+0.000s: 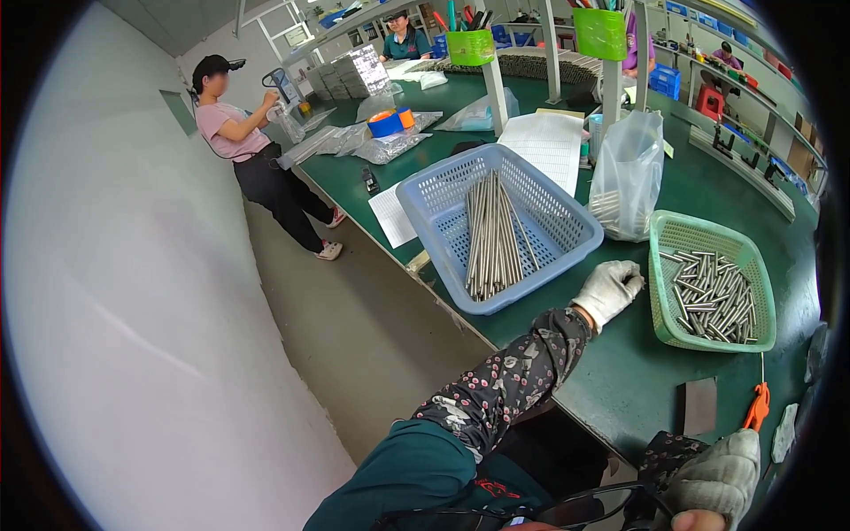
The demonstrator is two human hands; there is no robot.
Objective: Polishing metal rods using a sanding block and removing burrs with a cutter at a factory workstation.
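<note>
Over on the left, a blue plastic mesh basket [496, 226] on the green table [620, 372], loaded with long steel rods [490, 234] lying lengthwise, long axis running away from the body and a touch tilted. Just right of its near corner, the left hand [609, 288] in a white work glove, forearm in a dark flowered sleeve stretched out across the table edge, fingers curled into a loose, narrow grip; whether anything sits inside cannot be told. Sits between the two baskets, nearer the green one. Further right, touching distance from those knuckles, a green plastic mesh basket [708, 239] heaped with short steel pins [713, 296] lying every which way, no common axis. Behind, a clear plastic bag [629, 173] standing upright. Down at the lower right, the right hand [717, 482] in a grey glove, pulled back low by the body, fingers folded, grip impossible to read, well apart from both baskets. Orange-handled tool [757, 407] lying just above it.
</note>
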